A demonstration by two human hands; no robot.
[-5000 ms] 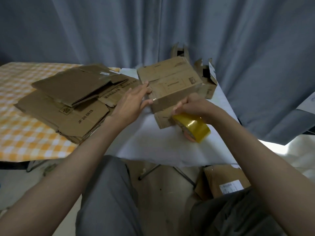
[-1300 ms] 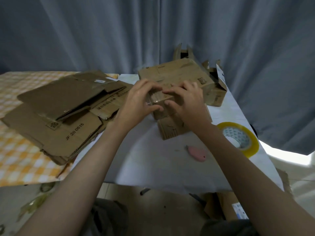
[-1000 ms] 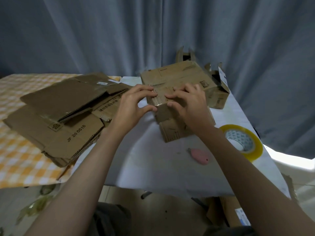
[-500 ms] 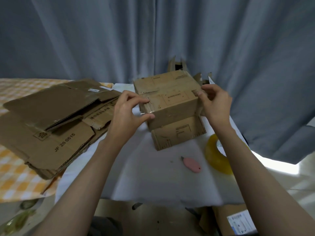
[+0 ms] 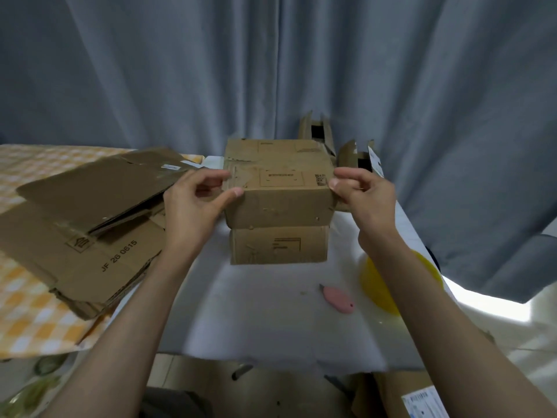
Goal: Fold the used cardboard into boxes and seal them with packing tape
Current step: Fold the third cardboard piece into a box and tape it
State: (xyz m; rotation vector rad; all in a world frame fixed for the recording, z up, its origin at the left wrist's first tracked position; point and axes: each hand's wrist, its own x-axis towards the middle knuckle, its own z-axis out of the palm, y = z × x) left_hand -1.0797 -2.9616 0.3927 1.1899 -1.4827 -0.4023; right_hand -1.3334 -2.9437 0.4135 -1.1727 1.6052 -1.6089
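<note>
Cardboard fills the middle of the frame: a folded box [image 5: 278, 182] sits closed on top of a second, slightly narrower box [image 5: 278, 245], the pair standing on the white-covered table [image 5: 271, 321]. I grasp the upper box at both ends. My left hand [image 5: 193, 203] pinches its near left corner, thumb on the front face and fingers curled over the top edge. My right hand [image 5: 366, 196] does the same at the near right corner, thumb and fingertips closed on the edge. The top face shows a printed rectangle and a small square code.

Just behind the stack, upper centre, more boxes [image 5: 355, 155] stand with their flaps open. To the left, a heap of flattened cardboard [image 5: 90, 230] overlaps the checked orange cloth [image 5: 33, 324]; one sheet reads "JF 26 0615". Lower right of the stack lies a small pink cutter [image 5: 337, 300], and just beside it the yellow tape roll [image 5: 376, 285], partly hidden by my right forearm. Grey curtains [image 5: 271, 61] hang across the background.
</note>
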